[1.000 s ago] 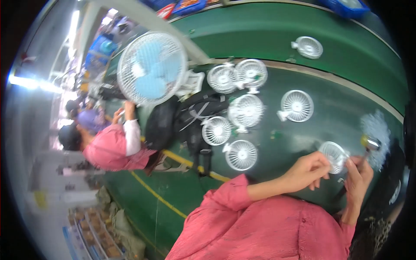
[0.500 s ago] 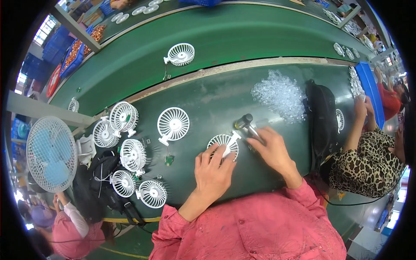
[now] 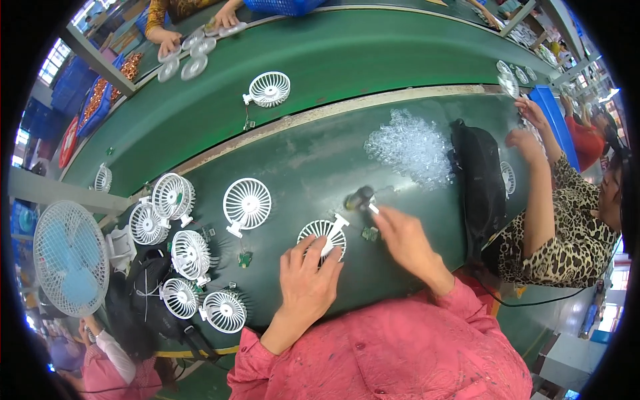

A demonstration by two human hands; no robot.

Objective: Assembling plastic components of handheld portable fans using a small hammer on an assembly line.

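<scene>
My left hand is on a small white fan cage, its fingers pressing the cage against the green tabletop. The cage's short stem points up and right, toward my other hand. In my right hand is a small hammer with a dark, motion-blurred head, raised just above the stem. My fingers wrap round its handle and hide most of it. A little green circuit board lies between the cage and my right hand. Farther left, another white fan cage lies face up with a green board below it.
Several fan cages cluster at the left beside a black bag and a blue-bladed desk fan. A pile of clear plastic pieces and a long black bag lie right. A conveyor runs behind; co-workers sit nearby.
The hammer head has shifted up over the stem and now looks blurred. My left hand still holds the cage. Across the conveyor, a co-worker's hands have come onto the round white parts.
</scene>
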